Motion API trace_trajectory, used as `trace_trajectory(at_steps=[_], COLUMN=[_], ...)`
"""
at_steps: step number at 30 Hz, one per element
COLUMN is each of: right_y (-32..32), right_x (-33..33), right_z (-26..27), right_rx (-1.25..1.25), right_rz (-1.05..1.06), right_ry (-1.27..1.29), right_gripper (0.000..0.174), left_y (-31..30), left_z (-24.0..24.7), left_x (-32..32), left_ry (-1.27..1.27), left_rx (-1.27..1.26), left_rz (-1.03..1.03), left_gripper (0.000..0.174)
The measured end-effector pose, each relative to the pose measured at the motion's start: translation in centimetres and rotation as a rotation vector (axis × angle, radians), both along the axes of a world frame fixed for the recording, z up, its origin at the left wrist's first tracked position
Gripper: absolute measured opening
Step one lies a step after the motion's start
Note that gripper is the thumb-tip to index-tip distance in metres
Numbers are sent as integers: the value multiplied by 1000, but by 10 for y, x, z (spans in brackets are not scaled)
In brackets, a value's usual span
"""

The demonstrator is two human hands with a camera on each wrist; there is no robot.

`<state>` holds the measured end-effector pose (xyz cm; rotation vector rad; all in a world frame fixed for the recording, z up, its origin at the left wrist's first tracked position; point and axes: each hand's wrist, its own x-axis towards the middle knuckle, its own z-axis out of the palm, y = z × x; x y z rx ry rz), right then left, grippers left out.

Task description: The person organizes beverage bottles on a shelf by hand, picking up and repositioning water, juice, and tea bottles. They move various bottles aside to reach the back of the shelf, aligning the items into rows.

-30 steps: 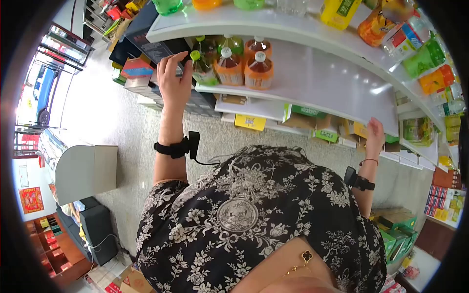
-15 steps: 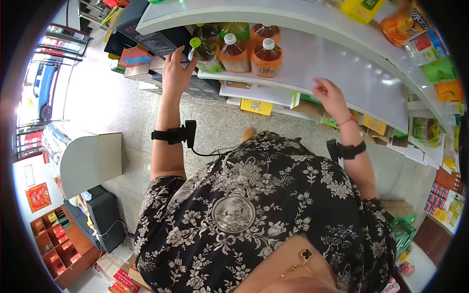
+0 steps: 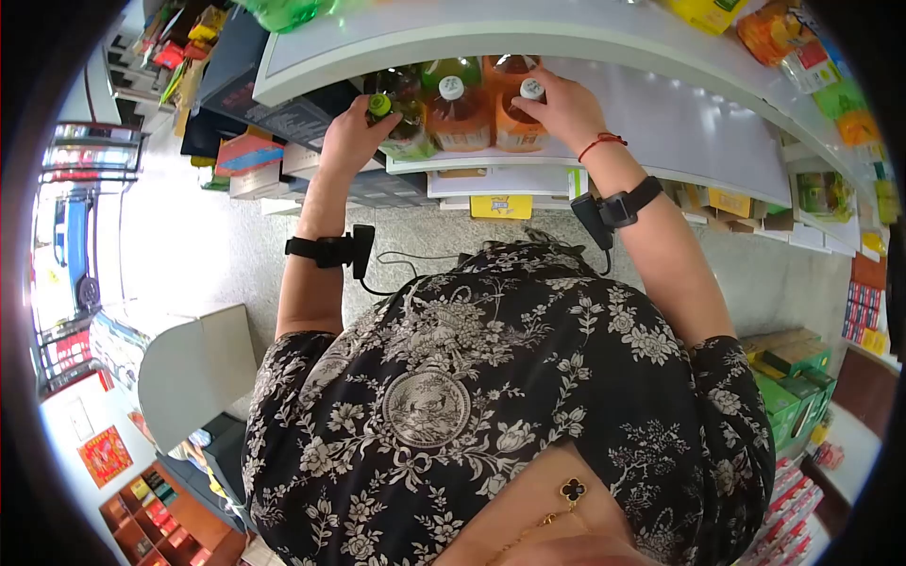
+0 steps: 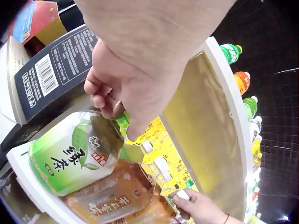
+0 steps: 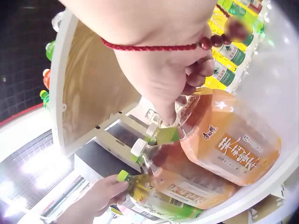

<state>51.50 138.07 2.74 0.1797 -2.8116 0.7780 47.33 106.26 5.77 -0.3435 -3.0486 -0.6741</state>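
Observation:
In the head view my left hand (image 3: 349,141) grips the neck of a green tea bottle (image 4: 74,154) just below its green cap (image 3: 379,105). At the right end of the front row my right hand (image 3: 572,113) holds the neck of an orange-labelled tea bottle (image 5: 233,144), thumb beside the white cap (image 3: 532,89). Between these two stands another orange-labelled bottle (image 3: 459,127) with a white cap, untouched. All three stand side by side along the shelf's front edge. My palm hides part of the green tea bottle's neck in the left wrist view.
The lower shelf (image 3: 661,132) runs on to the right under an upper shelf (image 3: 604,42). More bottles stand behind the front row. A dark carton (image 4: 56,70) flanks the left side, and a yellow box (image 3: 501,207) sits on a shelf below.
My right hand has come in from the far right to the right orange-labelled bottle and taken its neck. My left hand has closed round the green tea bottle's neck.

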Motion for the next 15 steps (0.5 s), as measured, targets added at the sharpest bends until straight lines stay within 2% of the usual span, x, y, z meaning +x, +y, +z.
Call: trace_trajectory(at_steps=[2, 4, 5, 6, 10, 13, 15], right_y=[3, 14, 25, 39, 106, 162, 204], right_x=[10, 18, 23, 30, 60, 81, 97], right_z=[9, 8, 2, -5, -18, -26, -29], right_rx=[-22, -40, -154, -266, -413, -464, -442], right_rz=[-41, -83, -84, -87, -220, -309, -364], right_ry=[-9, -22, 10, 41, -45, -38, -11], right_gripper=[41, 40, 38, 37, 35, 35, 36], left_y=[4, 2, 3, 3, 5, 4, 1], left_z=[-7, -10, -12, -18, -27, -24, -19], left_x=[-6, -9, -11, -13, -8, 3, 10], left_ry=[143, 146, 146, 165, 216, 281, 395], left_rx=[39, 63, 88, 126, 212, 204, 67], left_rz=[-45, -62, -58, -37, -17, 83, 71], left_gripper=[52, 48, 45, 40, 34, 30, 30])
